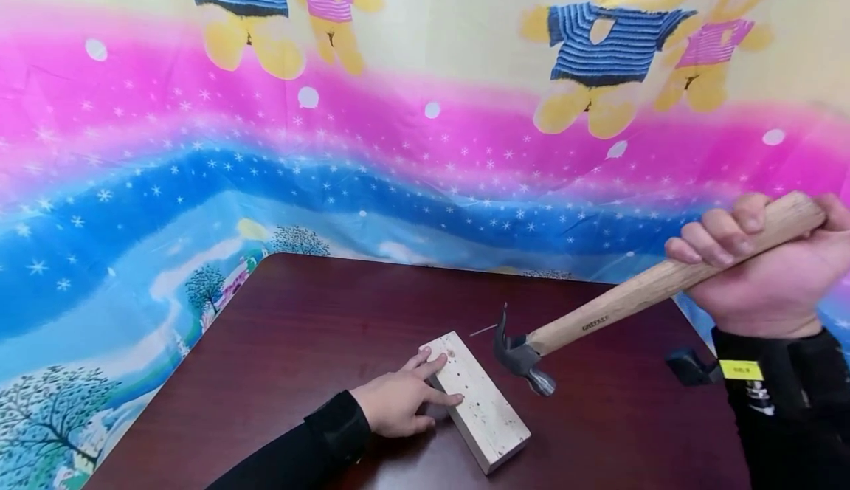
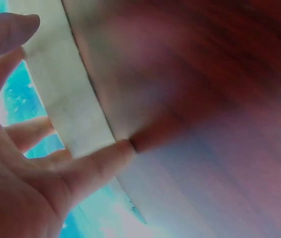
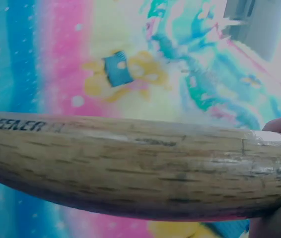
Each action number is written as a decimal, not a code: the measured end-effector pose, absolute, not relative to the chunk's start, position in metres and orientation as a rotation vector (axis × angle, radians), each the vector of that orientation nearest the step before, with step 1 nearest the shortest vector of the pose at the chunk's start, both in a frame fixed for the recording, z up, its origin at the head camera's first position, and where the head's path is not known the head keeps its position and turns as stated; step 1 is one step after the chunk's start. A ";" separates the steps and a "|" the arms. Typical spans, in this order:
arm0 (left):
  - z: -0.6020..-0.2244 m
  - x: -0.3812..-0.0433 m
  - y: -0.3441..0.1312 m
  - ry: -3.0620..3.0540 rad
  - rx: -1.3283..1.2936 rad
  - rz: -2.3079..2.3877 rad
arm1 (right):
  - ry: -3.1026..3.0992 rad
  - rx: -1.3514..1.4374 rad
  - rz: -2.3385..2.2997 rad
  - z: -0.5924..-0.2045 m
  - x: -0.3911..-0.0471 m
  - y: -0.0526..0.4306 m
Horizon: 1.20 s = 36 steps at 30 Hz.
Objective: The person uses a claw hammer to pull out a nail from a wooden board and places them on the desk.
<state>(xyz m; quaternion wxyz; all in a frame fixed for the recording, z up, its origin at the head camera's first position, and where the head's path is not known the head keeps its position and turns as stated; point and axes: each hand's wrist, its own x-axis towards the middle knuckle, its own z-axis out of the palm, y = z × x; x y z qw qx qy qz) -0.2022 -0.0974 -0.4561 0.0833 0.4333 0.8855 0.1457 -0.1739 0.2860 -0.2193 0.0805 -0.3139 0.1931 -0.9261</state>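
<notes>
I see the wood block [image 1: 479, 400] lying flat on the dark red-brown counter [image 1: 299, 328], near its front edge. My left hand [image 1: 398, 401] rests beside it, fingers [image 1: 434, 366] straight across its near end. My right hand [image 1: 764, 261] has its fingers curled tight around the wooden handle of the hammer [image 1: 637, 294] — the steel head hangs just above the block, a thin nail [image 1: 483, 330] by the claw. Behind the counter hangs a bright cloth [image 1: 398, 106] — pink and blue bands, cartoon bears.
</notes>
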 end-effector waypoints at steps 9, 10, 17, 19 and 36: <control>-0.452 -0.210 -0.089 2.671 1.248 0.441 | 0.563 -1.182 -2.555 -0.188 -0.173 0.278; -0.452 -0.211 -0.088 2.665 1.241 0.455 | 0.567 -1.178 -2.559 -0.186 -0.172 0.277; -0.447 -0.214 -0.087 2.624 1.230 0.519 | 0.636 -1.289 -2.448 -0.178 -0.167 0.270; -0.440 -0.215 -0.089 2.646 1.239 0.566 | 0.662 -1.321 -2.410 -0.178 -0.166 0.268; -0.364 -0.192 -0.080 2.392 1.315 1.657 | 0.828 -1.351 -2.331 -0.189 -0.165 0.251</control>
